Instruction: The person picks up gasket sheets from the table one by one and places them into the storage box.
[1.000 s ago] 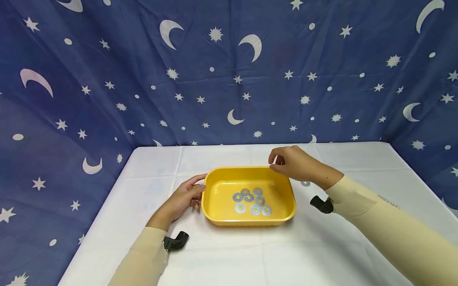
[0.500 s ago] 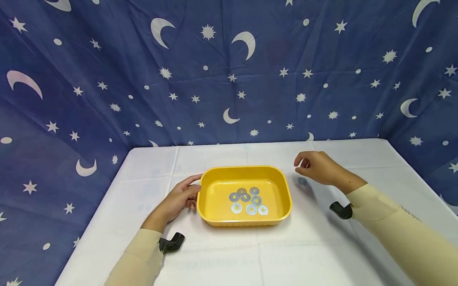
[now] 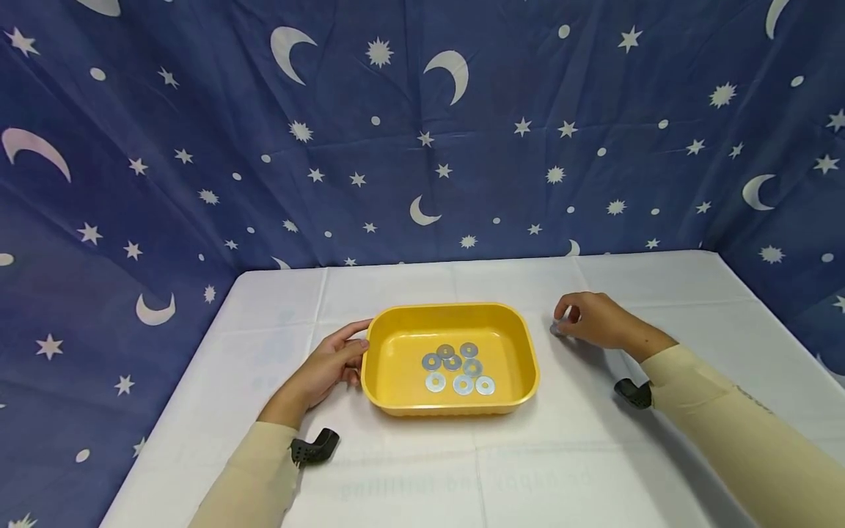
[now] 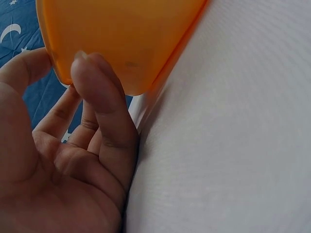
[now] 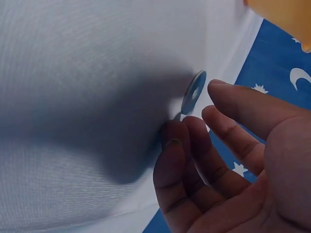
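Observation:
A yellow plastic tray [image 3: 455,397] stands on the white cloth with several grey metal washers [image 3: 463,385] lying flat on its floor. My left hand [image 3: 328,369] touches the tray's left end, thumb and index fingertips at the rim. In the left wrist view, a curled finger [image 4: 97,87] lies against the outer wall. Right of the tray, my right hand [image 3: 597,320] reaches down to a single washer [image 5: 193,92] on the cloth. In the right wrist view the thumb tip stands apart from the washer, while other fingertips [image 5: 175,133] are right at its edge.
A white cloth [image 3: 409,477] with faint creases covers the table. Behind and to the left hangs a dark blue curtain [image 3: 370,205] with moons and stars. Black wrist mounts [image 3: 315,447] sit at both sleeves.
My right hand has moved right, from above the tray's far right corner down to the lone washer on the cloth. The left hand stays at the tray; the whole view has shifted slightly.

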Tool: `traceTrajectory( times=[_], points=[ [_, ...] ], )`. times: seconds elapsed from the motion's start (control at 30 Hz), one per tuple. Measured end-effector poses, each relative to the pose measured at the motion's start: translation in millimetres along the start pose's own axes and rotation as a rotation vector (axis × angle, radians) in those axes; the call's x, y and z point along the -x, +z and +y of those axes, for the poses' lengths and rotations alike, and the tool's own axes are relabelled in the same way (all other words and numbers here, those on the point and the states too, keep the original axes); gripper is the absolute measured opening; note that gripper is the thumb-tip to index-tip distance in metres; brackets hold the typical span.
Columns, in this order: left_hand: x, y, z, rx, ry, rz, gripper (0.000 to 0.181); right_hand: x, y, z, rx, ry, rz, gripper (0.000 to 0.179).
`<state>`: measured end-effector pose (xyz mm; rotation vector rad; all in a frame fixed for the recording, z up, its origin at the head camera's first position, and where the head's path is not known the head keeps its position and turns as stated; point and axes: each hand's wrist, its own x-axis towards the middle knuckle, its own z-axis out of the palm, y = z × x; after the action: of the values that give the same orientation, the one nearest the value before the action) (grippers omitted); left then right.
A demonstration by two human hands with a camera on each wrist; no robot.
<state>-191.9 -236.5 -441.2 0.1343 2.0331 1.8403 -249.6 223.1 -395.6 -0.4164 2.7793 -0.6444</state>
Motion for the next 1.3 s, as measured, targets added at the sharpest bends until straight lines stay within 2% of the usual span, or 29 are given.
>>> traceTrajectory(
  times=[0.2, 0.73, 1.07, 1.3],
  points=[
    [-0.2, 0.2, -0.7, 0.010, 0.005, -0.009, 0.053, -3.2, 3, 3, 0.026, 0.052, -0.040, 0.018],
    [2.2, 0.6, 2.6, 0.010, -0.004, 0.002, 0.053, -5.3, 3, 7, -0.007, 0.030, -0.069, 0.019],
    [2.1, 1.7, 4.0, 0.006, -0.007, -0.004, 0.053, -9.2, 2, 11, -0.025, 0.029, -0.120, 0.021],
    [3.0, 1.6, 4.5, 0.005, -0.008, 0.004, 0.052, -11.2, 4, 11, -0.016, 0.014, -0.111, 0.023]
  ],
)
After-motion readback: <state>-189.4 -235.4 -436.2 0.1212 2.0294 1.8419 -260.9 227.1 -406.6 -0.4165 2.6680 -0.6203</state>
